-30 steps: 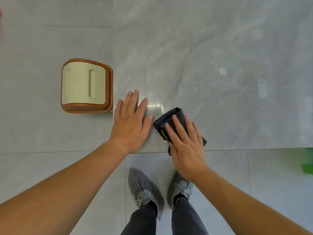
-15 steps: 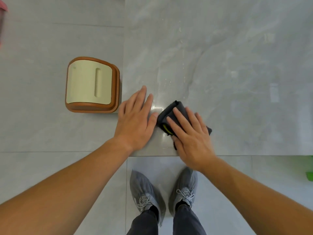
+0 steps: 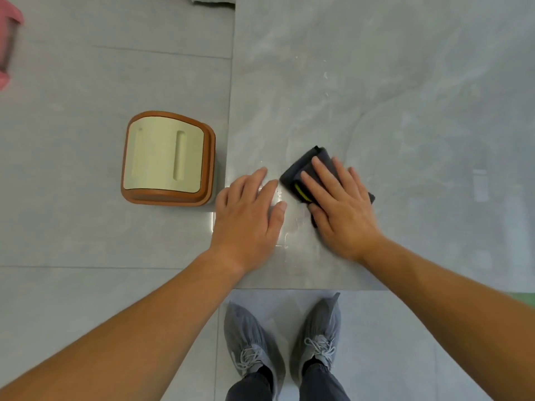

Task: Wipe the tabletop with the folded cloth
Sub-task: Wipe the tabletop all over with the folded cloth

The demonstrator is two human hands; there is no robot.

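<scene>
Left hand (image 3: 249,215) lies flat on the tabletop (image 3: 405,111) by its near corner, fingers straight, holding nothing; right hand (image 3: 344,209), fingers spread, presses the cloth (image 3: 293,177) just beyond; the cloth has slid farther from the edge, so wiping is underway.

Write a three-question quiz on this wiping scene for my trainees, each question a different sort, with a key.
1. True or false: the left hand lies flat on the bare tabletop, holding nothing.
2. Which hand presses the folded cloth? A the left; B the right hand; C both.
3. Fill in: the brown-rimmed stool stands on the ____.
Key: 1 true; 2 B; 3 floor.
</scene>
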